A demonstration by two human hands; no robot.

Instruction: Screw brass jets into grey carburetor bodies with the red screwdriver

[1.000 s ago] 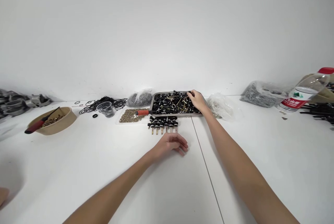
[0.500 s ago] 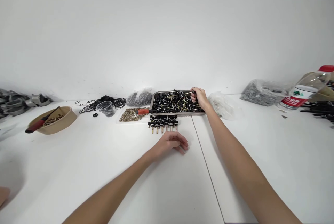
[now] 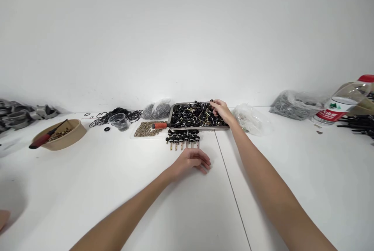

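A metal tray [image 3: 201,128] heaped with small black and brass-coloured parts stands against the wall. Over its right end, my right hand [image 3: 220,110] pinches a small black part [image 3: 211,101]. My left hand [image 3: 195,160] rests on the white table with its fingers curved and apart, holding nothing. Just beyond it, several black parts with metal stems [image 3: 182,137] lie in a row along the tray's front edge. A screwdriver with an orange handle [image 3: 159,125] lies at the tray's left front corner, over small brass pieces [image 3: 146,129].
On the left are a bowl [image 3: 66,140] with a red-handled screwdriver [image 3: 41,141], a clear cup [image 3: 119,121] and black rings [image 3: 117,114]. Plastic bags [image 3: 248,118] and a large bottle [image 3: 336,106] stand to the right. Skin of a person [image 3: 3,218] shows at the left edge.
My right hand has shifted slightly left over the tray, and the part in its fingers has turned. My left hand has stayed in place.
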